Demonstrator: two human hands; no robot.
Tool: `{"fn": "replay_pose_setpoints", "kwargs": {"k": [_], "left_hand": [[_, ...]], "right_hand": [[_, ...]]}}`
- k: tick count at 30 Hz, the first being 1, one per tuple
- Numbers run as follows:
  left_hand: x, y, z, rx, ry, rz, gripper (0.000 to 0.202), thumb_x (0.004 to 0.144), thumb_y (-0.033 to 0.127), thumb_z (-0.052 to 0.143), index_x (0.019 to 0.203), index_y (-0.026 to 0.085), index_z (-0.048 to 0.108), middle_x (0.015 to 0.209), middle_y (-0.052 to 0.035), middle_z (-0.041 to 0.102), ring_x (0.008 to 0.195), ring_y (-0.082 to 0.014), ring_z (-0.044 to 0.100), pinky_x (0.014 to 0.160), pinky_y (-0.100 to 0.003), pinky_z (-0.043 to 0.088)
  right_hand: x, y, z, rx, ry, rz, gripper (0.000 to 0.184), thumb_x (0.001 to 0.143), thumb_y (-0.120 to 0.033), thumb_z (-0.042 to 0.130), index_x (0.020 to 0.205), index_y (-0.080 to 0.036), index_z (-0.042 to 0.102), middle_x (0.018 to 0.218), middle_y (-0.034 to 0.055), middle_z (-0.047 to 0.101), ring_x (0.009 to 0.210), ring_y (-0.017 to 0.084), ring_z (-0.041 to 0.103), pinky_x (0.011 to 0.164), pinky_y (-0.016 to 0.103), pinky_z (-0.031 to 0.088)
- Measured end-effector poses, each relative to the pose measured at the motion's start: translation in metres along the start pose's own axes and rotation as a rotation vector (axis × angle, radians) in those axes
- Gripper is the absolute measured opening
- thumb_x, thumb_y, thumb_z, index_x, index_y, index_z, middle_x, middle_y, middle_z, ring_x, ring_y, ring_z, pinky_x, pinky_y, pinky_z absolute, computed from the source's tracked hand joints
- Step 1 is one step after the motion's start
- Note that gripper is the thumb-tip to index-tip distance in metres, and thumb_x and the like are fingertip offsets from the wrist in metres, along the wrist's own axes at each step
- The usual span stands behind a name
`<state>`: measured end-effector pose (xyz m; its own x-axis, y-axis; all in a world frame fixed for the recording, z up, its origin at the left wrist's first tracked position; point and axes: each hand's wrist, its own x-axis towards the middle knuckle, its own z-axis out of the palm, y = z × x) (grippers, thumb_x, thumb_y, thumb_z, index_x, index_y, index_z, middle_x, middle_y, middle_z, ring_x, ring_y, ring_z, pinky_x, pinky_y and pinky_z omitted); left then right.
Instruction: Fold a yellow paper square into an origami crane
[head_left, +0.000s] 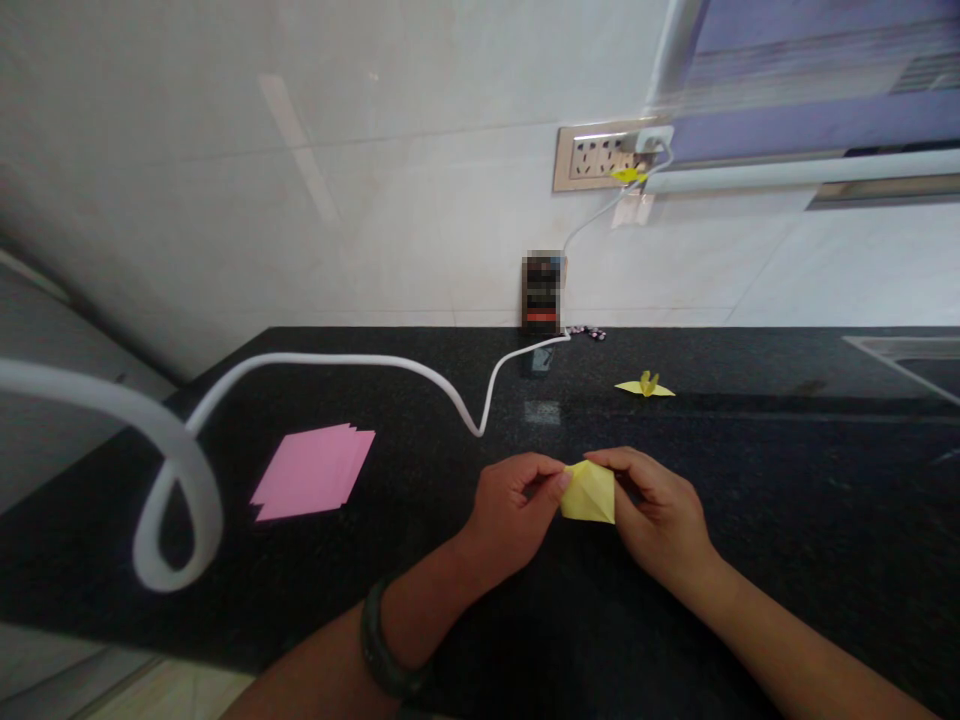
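Between my two hands is a folded piece of yellow paper (589, 493) with creases fanning out from a point, held just above the dark countertop. My left hand (517, 505) pinches its left corner between thumb and fingers. On the other side, my right hand (660, 510) grips the right edge, its fingertips at the top and the thumb partly hidden behind the sheet. Beyond my right hand, a finished-looking yellow origami crane (646, 386) rests on the counter.
A stack of pink paper squares (313, 473) lies on the black countertop (420, 400) at left. A white cable (337, 358) loops across the left side. Against the tiled wall leans a phone (543, 292), under a socket panel (592, 157). A sink edge (900, 365) is far right.
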<state>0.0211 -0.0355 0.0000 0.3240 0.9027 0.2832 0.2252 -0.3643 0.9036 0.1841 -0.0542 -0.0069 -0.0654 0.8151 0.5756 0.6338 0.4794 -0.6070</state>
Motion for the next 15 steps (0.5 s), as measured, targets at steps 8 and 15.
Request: {"fn": "replay_pose_setpoints", "kwargs": {"k": [8,15], "left_hand": [[0.002,0.000,0.000,-0.089,-0.004,-0.108,0.021,0.077,0.032,0.046,0.078,0.015,0.059,0.069,-0.0020,0.058,0.061,-0.0109,0.052,0.056,-0.021,0.041],[0.005,0.003,-0.002,-0.043,-0.073,-0.121,0.021,0.075,0.031,0.047,0.076,0.016,0.061,0.070,-0.0025,0.060,0.064,-0.0121,0.054,0.058,-0.022,0.042]], "right_hand": [[0.001,-0.004,-0.004,0.201,-0.026,0.205,0.022,0.079,-0.020,0.042,0.091,-0.019,0.060,0.083,0.0050,0.063,0.074,0.017,0.059,0.063,0.029,0.048],[0.010,-0.008,-0.004,0.501,-0.238,0.506,0.019,0.072,-0.034,0.055,0.076,-0.016,0.062,0.061,0.0013,0.060,0.052,0.012,0.054,0.046,0.022,0.044]]}}
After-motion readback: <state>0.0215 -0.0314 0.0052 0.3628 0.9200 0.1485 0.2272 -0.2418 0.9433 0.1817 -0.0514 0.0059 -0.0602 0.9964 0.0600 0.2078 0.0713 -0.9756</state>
